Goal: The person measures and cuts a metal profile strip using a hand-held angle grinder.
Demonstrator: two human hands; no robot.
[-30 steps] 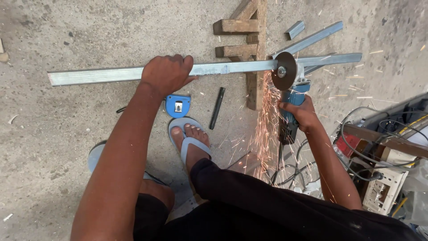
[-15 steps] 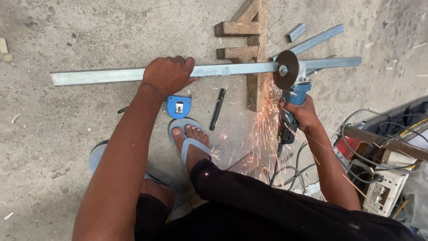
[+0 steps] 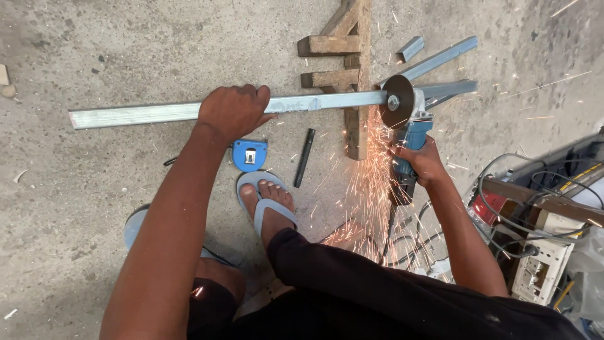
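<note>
A long grey metal bar (image 3: 138, 114) lies across the concrete floor and rests on a wooden support (image 3: 356, 75). My left hand (image 3: 234, 111) presses down on the bar near its middle. My right hand (image 3: 423, 160) grips the blue body of an angle grinder (image 3: 409, 135). Its dark disc (image 3: 397, 101) meets the bar just right of the wooden support, and orange sparks (image 3: 371, 182) spray down toward me. My foot in a light blue sandal (image 3: 267, 201) is planted below the bar.
A blue tape measure (image 3: 250, 154) and a black rod (image 3: 304, 157) lie on the floor below the bar. Cut metal pieces (image 3: 440, 60) lie beyond the disc. Cables and a white socket box (image 3: 538, 267) crowd the right side.
The spark stream has spread and shifted slightly; the disc stays on the bar at the same spot. Both hands keep their hold.
</note>
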